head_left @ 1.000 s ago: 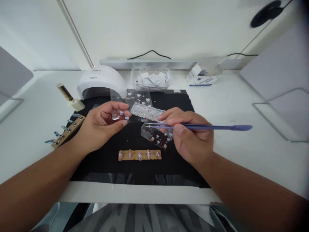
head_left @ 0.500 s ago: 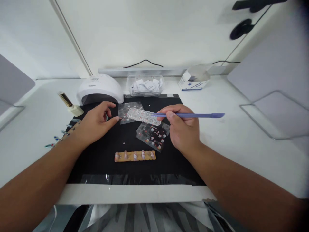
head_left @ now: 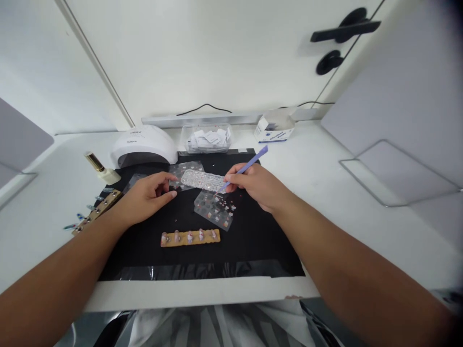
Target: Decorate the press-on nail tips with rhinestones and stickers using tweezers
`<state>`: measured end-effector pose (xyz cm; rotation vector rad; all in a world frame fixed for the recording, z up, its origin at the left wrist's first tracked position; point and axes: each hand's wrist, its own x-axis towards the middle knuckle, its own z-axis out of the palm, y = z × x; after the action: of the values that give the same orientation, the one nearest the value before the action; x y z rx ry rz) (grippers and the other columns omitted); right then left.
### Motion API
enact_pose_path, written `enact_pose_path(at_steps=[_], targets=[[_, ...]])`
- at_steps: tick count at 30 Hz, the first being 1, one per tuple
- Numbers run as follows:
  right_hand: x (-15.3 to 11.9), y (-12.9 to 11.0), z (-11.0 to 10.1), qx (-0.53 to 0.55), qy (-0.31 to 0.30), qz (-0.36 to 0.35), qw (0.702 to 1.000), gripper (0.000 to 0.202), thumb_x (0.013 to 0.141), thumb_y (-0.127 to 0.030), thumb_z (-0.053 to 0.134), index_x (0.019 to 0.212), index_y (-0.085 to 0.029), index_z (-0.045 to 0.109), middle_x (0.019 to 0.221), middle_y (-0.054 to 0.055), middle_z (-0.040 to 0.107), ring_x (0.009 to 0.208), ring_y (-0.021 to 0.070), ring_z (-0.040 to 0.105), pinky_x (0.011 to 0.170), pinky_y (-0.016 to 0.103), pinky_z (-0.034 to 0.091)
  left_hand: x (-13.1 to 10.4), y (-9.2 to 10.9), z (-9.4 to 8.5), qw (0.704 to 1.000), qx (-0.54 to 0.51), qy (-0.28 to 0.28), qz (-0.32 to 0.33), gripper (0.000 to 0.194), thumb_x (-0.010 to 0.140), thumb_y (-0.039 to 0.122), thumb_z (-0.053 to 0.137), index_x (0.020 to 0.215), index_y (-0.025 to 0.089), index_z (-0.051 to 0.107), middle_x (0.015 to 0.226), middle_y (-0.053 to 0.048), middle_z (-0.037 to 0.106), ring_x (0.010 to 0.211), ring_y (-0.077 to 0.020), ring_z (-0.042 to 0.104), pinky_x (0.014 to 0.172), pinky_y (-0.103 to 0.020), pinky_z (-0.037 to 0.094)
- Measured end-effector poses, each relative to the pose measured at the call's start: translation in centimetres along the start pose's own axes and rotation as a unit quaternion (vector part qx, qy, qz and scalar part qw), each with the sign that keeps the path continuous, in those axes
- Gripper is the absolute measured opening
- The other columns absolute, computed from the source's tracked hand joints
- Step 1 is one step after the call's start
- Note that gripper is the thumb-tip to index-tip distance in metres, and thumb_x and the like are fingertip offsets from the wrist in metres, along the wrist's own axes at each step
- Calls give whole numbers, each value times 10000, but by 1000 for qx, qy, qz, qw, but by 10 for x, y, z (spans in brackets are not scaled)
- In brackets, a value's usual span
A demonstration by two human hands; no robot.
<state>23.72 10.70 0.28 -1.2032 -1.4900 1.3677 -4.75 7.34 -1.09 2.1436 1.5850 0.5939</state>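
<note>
My right hand pinches a slim purple pen-like tool. Its thin tip points down at a clear sticker sheet with small white and red figures; contact is unclear. By the same fingertips lies a clear case of glittering stones, overlapping a second sticker sheet. Thumb and index finger of my left hand are apart with nothing visible between them, close to that sheet's left edge. In front, a tan strip carries several decorated nail tips.
A white nail lamp stands at the back left, beside a polish bottle. Behind the black mat are a clear box of white packets and an opened carton. Another nail-tip holder sits by my left forearm.
My right hand has turned the purple tool from nearly level to slanted, its tip moving from the stone case toward the lower sticker sheet. The whole view has shifted slightly.
</note>
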Motion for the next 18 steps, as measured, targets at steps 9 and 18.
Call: enact_pose_path(at_steps=[9,18], targets=[[5,3,-9,-18,-110,9,994,118,755,-133,668,641,-165,678,551,7,683,555,129,622,614,271,496,-2,-1,0,1000,1,-24,17,417,888,496,591,1210,234,626,854,-18,588,719,-172,567,583,-260,431],[8,10,-14,22,-139,6,990,72,732,-200,717,683,-157,685,580,7,691,564,120,633,616,261,512,-5,5,-4,999,15,-24,38,404,901,477,572,1197,210,639,847,-21,625,629,-147,544,544,-257,425]])
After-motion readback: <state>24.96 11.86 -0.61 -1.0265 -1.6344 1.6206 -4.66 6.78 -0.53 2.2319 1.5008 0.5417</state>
